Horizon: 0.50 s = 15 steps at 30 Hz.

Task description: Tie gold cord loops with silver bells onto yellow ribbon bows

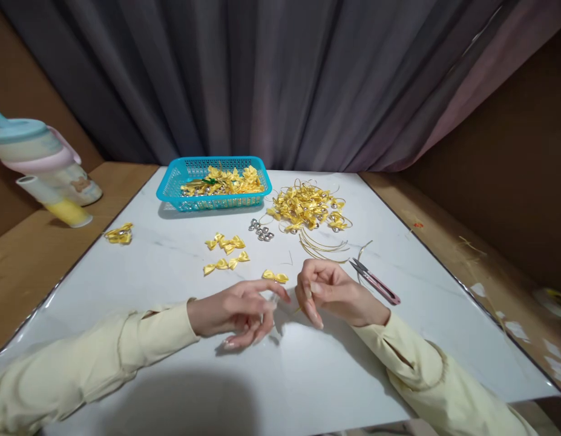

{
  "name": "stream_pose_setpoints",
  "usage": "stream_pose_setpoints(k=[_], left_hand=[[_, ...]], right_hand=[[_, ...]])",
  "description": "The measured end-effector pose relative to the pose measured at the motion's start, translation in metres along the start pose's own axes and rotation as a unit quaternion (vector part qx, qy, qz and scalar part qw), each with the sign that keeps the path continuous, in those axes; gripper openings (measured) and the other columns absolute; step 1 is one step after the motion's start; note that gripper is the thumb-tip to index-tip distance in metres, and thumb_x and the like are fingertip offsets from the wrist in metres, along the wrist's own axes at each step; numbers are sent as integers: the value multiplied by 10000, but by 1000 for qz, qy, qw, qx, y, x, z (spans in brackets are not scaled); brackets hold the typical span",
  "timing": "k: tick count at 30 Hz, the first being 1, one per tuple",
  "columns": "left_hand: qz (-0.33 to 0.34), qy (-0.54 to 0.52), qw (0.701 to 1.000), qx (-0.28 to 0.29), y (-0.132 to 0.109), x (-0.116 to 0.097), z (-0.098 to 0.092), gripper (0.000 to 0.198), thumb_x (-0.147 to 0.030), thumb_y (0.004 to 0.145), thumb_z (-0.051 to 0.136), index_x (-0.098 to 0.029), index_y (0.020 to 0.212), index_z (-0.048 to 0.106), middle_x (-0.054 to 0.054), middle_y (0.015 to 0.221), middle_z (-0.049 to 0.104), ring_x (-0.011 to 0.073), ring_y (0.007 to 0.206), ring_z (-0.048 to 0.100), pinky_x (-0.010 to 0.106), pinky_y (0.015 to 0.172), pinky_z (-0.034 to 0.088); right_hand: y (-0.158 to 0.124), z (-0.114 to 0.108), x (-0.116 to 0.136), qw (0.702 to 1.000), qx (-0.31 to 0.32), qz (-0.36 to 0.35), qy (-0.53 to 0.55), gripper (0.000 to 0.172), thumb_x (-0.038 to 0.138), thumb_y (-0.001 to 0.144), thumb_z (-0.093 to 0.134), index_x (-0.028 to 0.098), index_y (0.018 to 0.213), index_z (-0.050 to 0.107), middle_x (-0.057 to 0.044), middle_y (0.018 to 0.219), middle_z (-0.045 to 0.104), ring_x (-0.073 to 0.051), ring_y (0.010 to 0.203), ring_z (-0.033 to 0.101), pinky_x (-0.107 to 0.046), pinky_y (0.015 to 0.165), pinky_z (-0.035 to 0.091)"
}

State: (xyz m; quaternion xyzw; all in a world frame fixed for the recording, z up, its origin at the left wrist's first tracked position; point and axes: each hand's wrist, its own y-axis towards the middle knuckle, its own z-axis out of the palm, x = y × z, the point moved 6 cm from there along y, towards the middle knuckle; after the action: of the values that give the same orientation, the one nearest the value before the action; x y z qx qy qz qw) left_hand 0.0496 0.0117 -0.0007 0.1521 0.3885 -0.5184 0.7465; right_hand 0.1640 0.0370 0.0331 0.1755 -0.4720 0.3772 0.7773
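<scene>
My left hand (237, 312) and my right hand (334, 292) meet over the middle of the white table (171, 357), both in pale yellow sleeves. Their fingers are pinched together on a thin gold wire (298, 310) that shows as a short strand between them. A single yellow ribbon bow (275, 276) lies just beyond my left fingertips. Further back lie several more yellow bows (226, 253), a small cluster of silver bells (261, 231), and cut lengths of gold wire (323, 247).
A blue basket (167, 188) of yellow bows stands at the back, a heap of wired bows (307, 207) to its right. Pink snips (375, 281) lie right of my right hand. A lidded cup (44, 166) stands far left, one bow (119, 233) near it.
</scene>
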Motion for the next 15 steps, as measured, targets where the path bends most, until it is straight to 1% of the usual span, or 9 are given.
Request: stream_pose_setpoints(k=[3, 6, 8, 10, 13, 15], left_hand=[[74, -71, 995, -12, -1, -12, -10, 352, -343, 816, 586, -185, 1116, 495, 22, 750, 636, 77, 382, 538, 123, 261, 338], [109, -119, 987, -10, -2, -19, -17, 381, -368, 736, 655, -150, 1034, 563, 25, 775, 620, 76, 425, 533, 134, 266, 345], [108, -126, 986, -19, -2, -19, -19, 375, -318, 669, 712, -122, 967, 598, 22, 754, 604, 70, 441, 519, 139, 285, 352], [94, -117, 988, -35, -1, -17, -22, 361, -235, 630, 737, -117, 948, 614, 7, 699, 581, 64, 442, 499, 145, 313, 366], [74, -100, 991, -56, 0, -13, -25, 323, -187, 639, 742, -141, 940, 635, -33, 595, 514, 42, 402, 429, 153, 347, 380], [81, -88, 990, -68, 0, -14, -26, 197, -224, 668, 748, -129, 820, 664, -39, 576, 472, 25, 395, 377, 146, 352, 366]], right_hand=[[2, -5, -1, 1000, -5, -12, 9, 212, 305, 762, 697, 151, 745, 551, -2, 587, 641, -96, 471, 580, -216, 492, 434], [4, -8, -6, 1000, -17, -1, 17, 190, 274, 766, 697, 140, 747, 564, -14, 620, 656, -98, 504, 597, -223, 522, 445], [5, -10, -8, 999, -27, 2, 24, 176, 264, 770, 692, 137, 755, 571, -20, 633, 664, -99, 516, 601, -224, 535, 446], [6, -10, -10, 999, -35, -1, 31, 156, 252, 779, 681, 136, 765, 578, -20, 633, 666, -98, 522, 602, -223, 545, 445], [8, -12, -11, 999, -35, -5, 34, 132, 231, 795, 663, 129, 771, 582, -26, 636, 668, -99, 533, 607, -221, 559, 445], [8, -13, -12, 999, -36, -2, 34, 128, 220, 797, 659, 122, 766, 583, -31, 632, 667, -99, 528, 605, -215, 549, 441]])
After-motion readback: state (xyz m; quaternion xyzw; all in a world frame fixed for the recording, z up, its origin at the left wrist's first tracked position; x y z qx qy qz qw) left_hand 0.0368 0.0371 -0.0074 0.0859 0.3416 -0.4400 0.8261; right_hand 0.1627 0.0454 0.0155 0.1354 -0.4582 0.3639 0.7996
